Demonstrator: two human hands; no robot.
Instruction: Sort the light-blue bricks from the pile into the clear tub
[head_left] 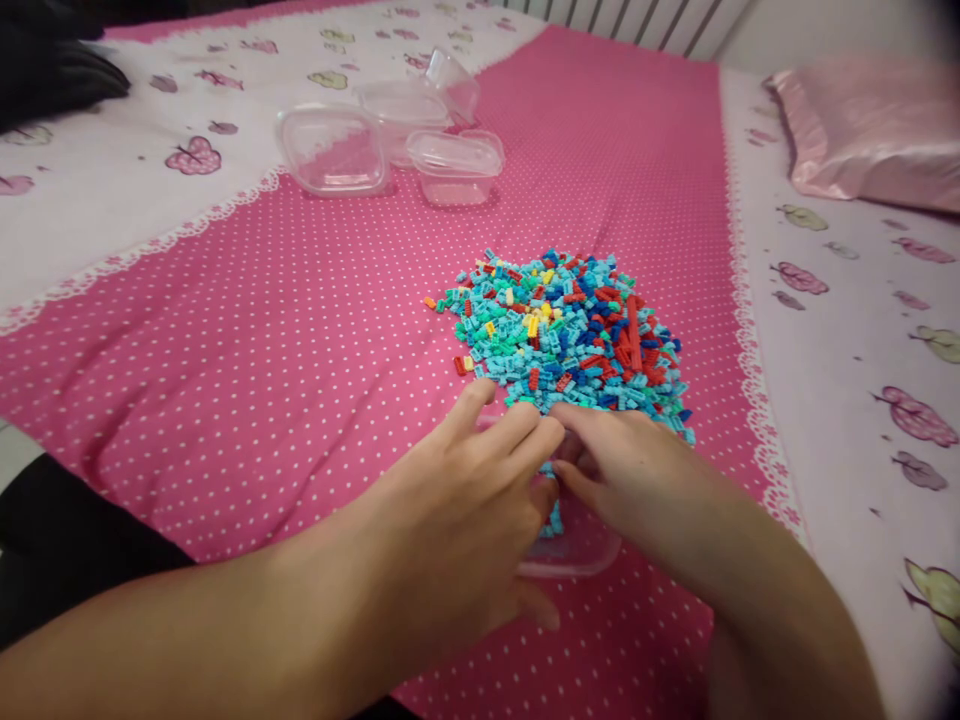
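Note:
A heap of small plastic building bricks (555,320), mostly light blue with teal, dark blue, red and yellow ones, lies on the pink bedspread. At its near edge sits a clear plastic container (581,560) with light blue bricks (553,520) in it, partly covered by my hands. My left hand (487,480) is over the container's left side, its fingers bent but apart and its thumb stretched out. From the right, my right hand (622,455) reaches in with fingers and thumb close together beside the light blue bricks. What its fingertips hold is hidden.
Several clear plastic containers (334,150) stand farther back on the dotted pink bedspread (300,330). A shiny pink pillow (870,130) lies at the far right. Something black (60,75) rests at the upper left. White rails (630,20) are behind the bed.

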